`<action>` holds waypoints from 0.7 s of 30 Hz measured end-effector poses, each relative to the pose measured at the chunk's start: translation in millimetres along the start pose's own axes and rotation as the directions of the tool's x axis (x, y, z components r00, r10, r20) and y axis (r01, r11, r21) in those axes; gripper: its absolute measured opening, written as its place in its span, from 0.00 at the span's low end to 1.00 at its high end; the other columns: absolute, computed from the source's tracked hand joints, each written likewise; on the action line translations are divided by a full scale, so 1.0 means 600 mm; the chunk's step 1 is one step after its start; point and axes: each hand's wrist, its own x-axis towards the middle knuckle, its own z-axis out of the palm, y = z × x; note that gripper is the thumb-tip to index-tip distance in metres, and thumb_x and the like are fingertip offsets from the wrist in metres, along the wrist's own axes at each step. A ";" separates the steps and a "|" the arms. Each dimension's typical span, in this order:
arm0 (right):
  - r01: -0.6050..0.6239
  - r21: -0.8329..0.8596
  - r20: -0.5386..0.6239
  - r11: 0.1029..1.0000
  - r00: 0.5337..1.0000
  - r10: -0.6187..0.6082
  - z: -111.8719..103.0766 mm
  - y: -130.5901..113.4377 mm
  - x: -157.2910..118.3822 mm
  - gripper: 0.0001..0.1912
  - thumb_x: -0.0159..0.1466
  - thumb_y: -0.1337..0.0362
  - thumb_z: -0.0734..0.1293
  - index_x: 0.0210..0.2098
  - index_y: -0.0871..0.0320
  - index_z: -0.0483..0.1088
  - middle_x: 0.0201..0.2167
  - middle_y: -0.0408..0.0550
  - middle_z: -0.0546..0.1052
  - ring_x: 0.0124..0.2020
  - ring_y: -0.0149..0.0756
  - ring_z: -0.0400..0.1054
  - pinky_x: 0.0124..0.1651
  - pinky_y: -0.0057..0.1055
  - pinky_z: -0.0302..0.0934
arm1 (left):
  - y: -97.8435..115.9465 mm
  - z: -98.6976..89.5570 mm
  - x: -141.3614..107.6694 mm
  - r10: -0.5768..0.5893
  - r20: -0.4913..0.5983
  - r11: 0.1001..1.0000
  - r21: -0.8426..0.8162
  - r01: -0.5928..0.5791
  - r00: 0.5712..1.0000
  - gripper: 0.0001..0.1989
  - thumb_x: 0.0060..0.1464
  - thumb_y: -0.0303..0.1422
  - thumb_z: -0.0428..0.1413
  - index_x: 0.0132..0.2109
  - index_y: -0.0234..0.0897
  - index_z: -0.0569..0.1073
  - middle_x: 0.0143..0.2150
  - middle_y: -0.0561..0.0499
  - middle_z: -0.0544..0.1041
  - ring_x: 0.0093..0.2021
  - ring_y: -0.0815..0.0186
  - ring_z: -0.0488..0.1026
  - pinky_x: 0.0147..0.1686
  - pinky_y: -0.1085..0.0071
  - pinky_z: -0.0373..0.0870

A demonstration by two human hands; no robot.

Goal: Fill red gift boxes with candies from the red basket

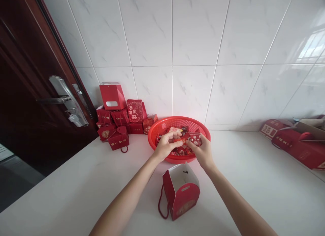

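Both of my hands are over a red plastic basket (179, 120) filled with wrapped sweets. Between the thumb and fingers of my left hand (164, 146) is a small red wrapped sweet (182, 140). My right hand (204, 153) is closed around a red packet with white patterns (195, 138), its thumb tip close to the sweet in my left hand. Part of its fingers is hidden behind that packet. Nearer to me, below my wrists, an open red gift box (184, 198) stands upright on the white tabletop, its white inside showing and a cord handle hanging at its left.
Several red gift boxes (119, 117) are piled at the back left against the tiled wall (193, 36). More red boxes (294, 141) lie at the right edge. A dark door (27, 77) with a metal handle (66, 99) stands at the left, beside the table's edge.
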 end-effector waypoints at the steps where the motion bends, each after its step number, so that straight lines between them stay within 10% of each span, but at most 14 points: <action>1: 0.003 -0.001 -0.001 1.000 1.000 -0.003 0.000 -0.001 0.000 0.14 0.53 0.53 0.74 0.32 0.56 0.72 0.29 0.48 0.79 0.29 0.41 0.72 0.33 0.36 0.68 | 0.000 -0.001 0.000 -0.001 0.006 1.000 -0.005 0.001 1.000 0.21 0.41 0.34 0.70 0.45 0.36 0.80 0.42 0.46 0.79 0.45 0.59 0.75 0.44 0.66 0.72; 21: -0.068 0.145 0.003 0.987 0.998 0.069 -0.005 -0.008 0.004 0.19 0.50 0.50 0.78 0.33 0.56 0.75 0.28 0.47 0.80 0.30 0.42 0.73 0.34 0.37 0.69 | 0.007 0.000 -0.005 0.110 0.023 0.994 -0.015 -0.110 0.994 0.16 0.49 0.40 0.67 0.40 0.35 0.77 0.50 0.44 0.80 0.53 0.55 0.75 0.49 0.64 0.73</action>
